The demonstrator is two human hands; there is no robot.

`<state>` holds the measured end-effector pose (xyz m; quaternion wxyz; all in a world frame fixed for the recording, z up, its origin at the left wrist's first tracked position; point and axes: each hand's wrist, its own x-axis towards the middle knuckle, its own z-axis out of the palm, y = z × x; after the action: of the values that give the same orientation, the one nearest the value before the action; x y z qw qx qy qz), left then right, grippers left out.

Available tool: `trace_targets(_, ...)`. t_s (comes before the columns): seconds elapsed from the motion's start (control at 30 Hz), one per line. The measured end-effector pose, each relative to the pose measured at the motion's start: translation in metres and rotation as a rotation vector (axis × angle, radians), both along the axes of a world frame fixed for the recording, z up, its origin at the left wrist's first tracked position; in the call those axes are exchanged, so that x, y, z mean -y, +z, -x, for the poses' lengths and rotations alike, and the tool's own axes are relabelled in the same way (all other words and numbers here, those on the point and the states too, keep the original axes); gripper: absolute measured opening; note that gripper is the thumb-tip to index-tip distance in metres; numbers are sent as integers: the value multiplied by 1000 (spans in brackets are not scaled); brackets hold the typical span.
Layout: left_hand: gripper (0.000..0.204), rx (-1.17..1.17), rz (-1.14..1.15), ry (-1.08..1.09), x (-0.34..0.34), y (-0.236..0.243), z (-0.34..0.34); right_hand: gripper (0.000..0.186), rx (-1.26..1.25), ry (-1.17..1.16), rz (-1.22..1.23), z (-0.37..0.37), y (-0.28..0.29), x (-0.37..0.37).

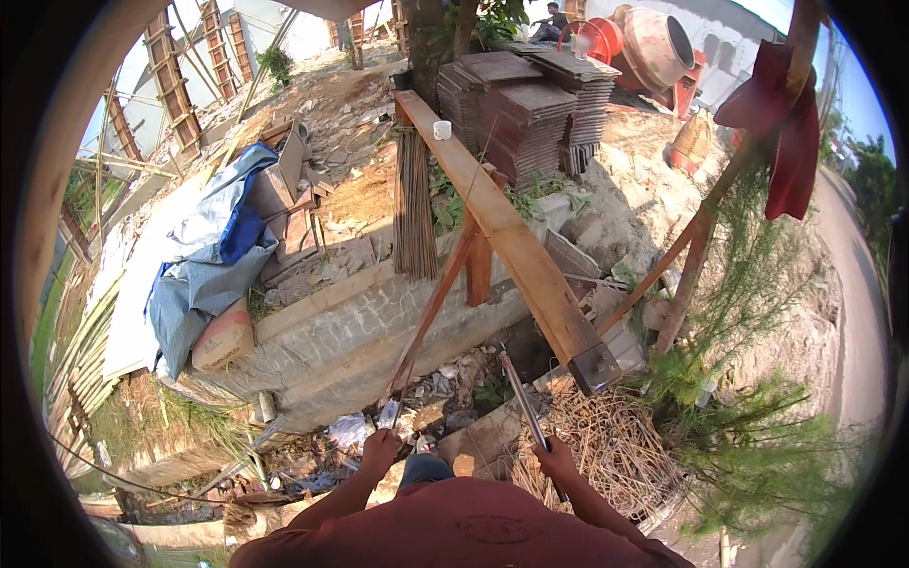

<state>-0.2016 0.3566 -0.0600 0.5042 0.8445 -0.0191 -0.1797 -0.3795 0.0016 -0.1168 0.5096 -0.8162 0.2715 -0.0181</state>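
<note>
My right hand (556, 457) is closed around a long metal bar (519, 388) that slants up and forward. Its narrow far end comes near the wooden beam. My left hand (381, 452) is closed beside a small pale object (388, 414), but what its fingers grip is hidden. Ahead, the long wooden beam (502, 218) runs away from me on posts, with a dark metal plate (595, 367) at its near end. A bundle of thin steel rods (414, 204) leans against its far left side. Bent steel rod pieces (606, 450) lie heaped by my right hand.
A low concrete wall (331, 327) crosses under the beam. Left of it lie a blue-grey tarpaulin (204, 284) and a sack (225, 338). Tile stacks (530, 128), a cement mixer (653, 47) and a seated person (551, 24) are farther back. Red cloth (795, 142) hangs at right.
</note>
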Motion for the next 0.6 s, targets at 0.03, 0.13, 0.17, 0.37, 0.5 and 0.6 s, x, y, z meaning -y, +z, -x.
trace_targets(0.03, 24, -130, 97, -7, -7, 2, -2, 29, -121, -57, -169, 28, 14, -17)
trace_targets(0.13, 22, -458, 461, -13, -18, 6, -14, 37, -503, 73, -145, 81, 1, -38)
trace_targets(0.17, 22, -509, 517, 30, -17, 14, -15, 38, -554, 117, -88, 101, -8, -44)
trace_targets(0.37, 24, -710, 617, -37, -13, 33, -48, 17, -702, 298, 284, 280, -255, -31)
trace_targets(0.5, 26, -687, 641, -242, -14, 57, -61, 23, -972, 736, 502, 284, -223, -57)
trace_targets(0.6, 25, -593, 589, -317, -31, 63, -69, 30, -686, -81, 69, 231, -155, -90)
